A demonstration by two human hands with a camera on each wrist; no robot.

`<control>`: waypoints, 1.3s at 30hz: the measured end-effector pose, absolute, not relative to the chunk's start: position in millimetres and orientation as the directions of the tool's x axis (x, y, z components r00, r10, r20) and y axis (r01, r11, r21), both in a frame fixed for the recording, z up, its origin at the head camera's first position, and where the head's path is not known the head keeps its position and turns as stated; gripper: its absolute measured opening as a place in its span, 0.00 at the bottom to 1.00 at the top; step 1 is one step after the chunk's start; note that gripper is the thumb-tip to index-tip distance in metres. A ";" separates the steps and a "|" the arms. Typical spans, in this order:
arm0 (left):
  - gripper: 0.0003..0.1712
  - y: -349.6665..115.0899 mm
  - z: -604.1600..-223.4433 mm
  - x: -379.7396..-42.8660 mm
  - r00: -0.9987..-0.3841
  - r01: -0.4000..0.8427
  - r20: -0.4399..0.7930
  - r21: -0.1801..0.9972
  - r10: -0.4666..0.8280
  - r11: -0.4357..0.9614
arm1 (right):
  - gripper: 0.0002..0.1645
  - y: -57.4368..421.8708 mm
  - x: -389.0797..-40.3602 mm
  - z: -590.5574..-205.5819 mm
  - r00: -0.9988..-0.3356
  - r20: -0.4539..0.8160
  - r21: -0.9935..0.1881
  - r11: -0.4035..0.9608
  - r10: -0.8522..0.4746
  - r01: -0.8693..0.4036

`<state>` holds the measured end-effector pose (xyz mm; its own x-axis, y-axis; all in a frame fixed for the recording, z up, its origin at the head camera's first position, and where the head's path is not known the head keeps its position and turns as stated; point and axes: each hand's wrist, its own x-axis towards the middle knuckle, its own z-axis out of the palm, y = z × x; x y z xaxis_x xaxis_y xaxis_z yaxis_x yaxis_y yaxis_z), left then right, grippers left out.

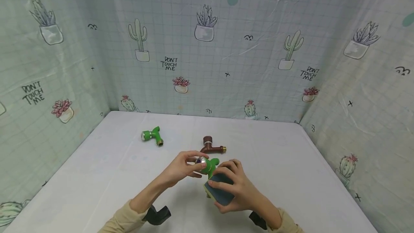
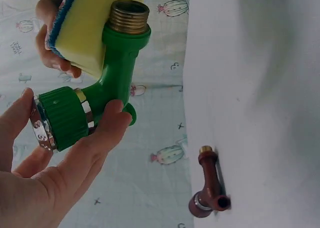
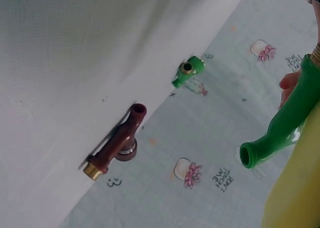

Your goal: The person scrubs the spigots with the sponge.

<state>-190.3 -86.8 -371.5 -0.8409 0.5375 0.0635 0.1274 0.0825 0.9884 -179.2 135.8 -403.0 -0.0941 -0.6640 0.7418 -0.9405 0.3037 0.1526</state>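
Observation:
Above the middle of the table, my left hand [image 1: 182, 168] grips a green plastic tap [image 2: 120, 63] by its ribbed, silver-trimmed knob. The tap has a brass threaded end, which points up in the left wrist view. My right hand [image 1: 237, 186] holds a sponge [image 1: 221, 188], dark blue on one face and yellow on the other. In the left wrist view the sponge's yellow side lies against the tap's body, beside the thread. The right wrist view shows the tap's open spout end and the yellow sponge edge, with the right fingers mostly out of sight.
A brown tap [image 1: 211, 146] with a brass end lies on the white table [image 1: 265, 146] just beyond my hands. Another green tap [image 1: 152, 136] lies farther back on the left. Cactus-printed cloth [image 1: 226, 53] walls the table at the back and sides.

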 end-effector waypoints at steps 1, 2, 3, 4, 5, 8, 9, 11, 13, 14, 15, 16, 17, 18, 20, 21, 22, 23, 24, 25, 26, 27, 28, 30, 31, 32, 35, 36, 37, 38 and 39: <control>0.22 -86.2 -371.2 -189.8 -0.832 0.136 0.067 0.987 0.551 0.085 | 0.31 135.8 -179.2 -403.1 -0.101 0.739 0.151 0.310 -0.666 -0.939; 0.22 -85.3 -370.5 -189.0 -0.826 0.145 0.068 0.985 0.560 0.094 | 0.30 136.0 -179.6 -403.1 -0.107 0.737 0.154 0.320 -0.668 -0.935; 0.22 -84.9 -370.4 -188.8 -0.820 0.150 0.067 0.984 0.569 0.100 | 0.30 136.3 -180.2 -402.7 -0.109 0.735 0.160 0.329 -0.669 -0.931; 0.21 -84.6 -370.6 -188.8 -0.814 0.150 0.064 0.983 0.577 0.102 | 0.30 137.1 -180.9 -402.0 -0.113 0.734 0.168 0.340 -0.669 -0.925; 0.21 -84.6 -370.9 -188.9 -0.809 0.146 0.060 0.984 0.585 0.101 | 0.30 138.0 -181.9 -401.5 -0.112 0.734 0.180 0.351 -0.670 -0.919; 0.21 -85.6 -372.9 -190.4 -0.806 0.134 0.053 0.986 0.590 0.095 | 0.31 140.9 -186.2 -399.9 -0.110 0.739 0.199 0.371 -0.665 -0.907; 0.21 -86.6 -374.2 -191.6 -0.805 0.130 0.054 0.988 0.590 0.087 | 0.31 142.1 -188.1 -399.7 -0.110 0.740 0.201 0.375 -0.663 -0.905; 0.22 -87.7 -374.2 -192.7 -0.805 0.124 0.058 0.990 0.590 0.071 | 0.30 145.6 -193.1 -400.6 -0.122 0.743 0.193 0.385 -0.658 -0.902; 0.22 -88.8 -373.8 -193.2 -0.805 0.112 0.059 0.992 0.590 0.054 | 0.28 150.4 -198.9 -401.2 -0.152 0.749 0.168 0.408 -0.645 -0.898; 0.23 -89.1 -373.5 -193.4 -0.805 0.104 0.058 0.994 0.590 0.043 | 0.26 153.7 -202.2 -401.4 -0.173 0.754 0.150 0.424 -0.633 -0.893; 0.23 -89.5 -373.3 -193.6 -0.806 0.094 0.057 0.995 0.589 0.033 | 0.24 157.3 -205.6 -401.2 -0.195 0.762 0.128 0.439 -0.617 -0.889; 0.24 -89.7 -373.1 -193.8 -0.808 0.084 0.055 0.996 0.587 0.023 | 0.23 160.7 -208.4 -400.6 -0.217 0.773 0.100 0.452 -0.596 -0.886; 0.24 -89.8 -373.1 -194.0 -0.810 0.077 0.054 0.997 0.584 0.015 | 0.23 163.5 -210.5 -399.7 -0.237 0.785 0.071 0.464 -0.572 -0.883; 0.24 -90.0 -373.2 -194.3 -0.812 0.067 0.049 0.998 0.581 0.009 | 0.24 165.4 -211.4 -398.5 -0.252 0.799 0.037 0.464 -0.545 -0.885; 0.25 -90.1 -374.1 -195.2 -0.818 0.043 0.038 0.999 0.574 -0.005 | 0.24 165.6 -209.7 -396.6 -0.255 0.825 -0.009 0.440 -0.505 -0.898; 0.25 -90.0 -374.5 -195.6 -0.821 0.030 0.034 0.999 0.569 -0.015 | 0.24 163.6 -206.7 -395.8 -0.241 0.833 -0.015 0.416 -0.497 -0.909; 0.25 -89.6 -375.0 -196.1 -0.824 0.021 0.033 0.999 0.566 -0.026 | 0.24 160.3 -202.5 -395.3 -0.221 0.837 -0.008 0.392 -0.501 -0.920; 0.25 -89.0 -375.7 -196.5 -0.827 0.012 0.033 0.999 0.561 -0.041 | 0.24 156.1 -197.9 -395.3 -0.197 0.837 0.008 0.372 -0.510 -0.928; 0.26 -88.1 -376.4 -196.8 -0.828 0.009 0.038 0.998 0.560 -0.054 | 0.25 151.4 -193.3 -395.3 -0.171 0.835 0.029 0.352 -0.523 -0.935; 0.26 -87.2 -377.2 -196.7 -0.832 0.001 0.038 0.998 0.554 -0.066 | 0.25 146.5 -189.4 -396.2 -0.145 0.832 0.056 0.342 -0.535 -0.938; 0.26 -86.2 -378.1 -196.5 -0.837 -0.002 0.038 0.997 0.547 -0.072 | 0.26 142.0 -186.0 -396.9 -0.123 0.830 0.082 0.337 -0.544 -0.938; 0.27 -84.9 -378.9 -195.9 -0.843 -0.006 0.037 0.997 0.537 -0.079 | 0.26 138.2 -183.5 -397.5 -0.105 0.829 0.106 0.339 -0.549 -0.935; 0.27 -83.7 -379.9 -195.1 -0.849 -0.008 0.036 0.997 0.527 -0.082 | 0.26 135.0 -182.0 -398.1 -0.090 0.830 0.131 0.349 -0.550 -0.928; 0.28 -81.5 -381.7 -193.0 -0.863 -0.008 0.031 0.997 0.504 -0.076 | 0.26 130.7 -181.0 -399.4 -0.069 0.832 0.182 0.388 -0.551 -0.903; 0.28 -80.7 -382.5 -192.0 -0.872 -0.012 0.026 0.997 0.489 -0.073 | 0.26 129.4 -181.0 -400.1 -0.061 0.831 0.206 0.408 -0.552 -0.889; 0.28 -79.9 -383.3 -191.0 -0.878 -0.007 0.028 0.997 0.478 -0.072 | 0.26 128.6 -181.1 -400.8 -0.053 0.830 0.229 0.426 -0.555 -0.875; 0.28 -77.8 -384.7 -189.4 -0.883 0.021 0.051 0.997 0.466 -0.068 | 0.27 126.8 -181.2 -403.2 -0.049 0.829 0.272 0.479 -0.557 -0.835; 0.27 -77.4 -385.1 -189.1 -0.882 0.028 0.058 0.997 0.468 -0.071 | 0.27 126.5 -181.1 -403.9 -0.059 0.835 0.267 0.497 -0.547 -0.825; 0.27 -77.0 -385.3 -188.8 -0.881 0.033 0.064 0.997 0.469 -0.074 | 0.27 125.9 -181.4 -404.6 -0.070 0.845 0.256 0.516 -0.530 -0.817; 0.27 -76.8 -385.2 -188.4 -0.880 0.038 0.070 0.996 0.470 -0.076 | 0.27 125.4 -181.6 -405.2 -0.085 0.856 0.238 0.535 -0.510 -0.810; 0.27 -76.5 -385.1 -188.0 -0.879 0.043 0.075 0.996 0.472 -0.078 | 0.26 124.8 -181.8 -405.5 -0.109 0.867 0.211 0.557 -0.486 -0.803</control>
<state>-188.0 -76.5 -385.1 -0.8785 0.4718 0.0750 0.0430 -0.0784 0.9960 -181.8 124.8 -405.5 -0.1088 -0.4863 0.8670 -0.8034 0.5566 0.2114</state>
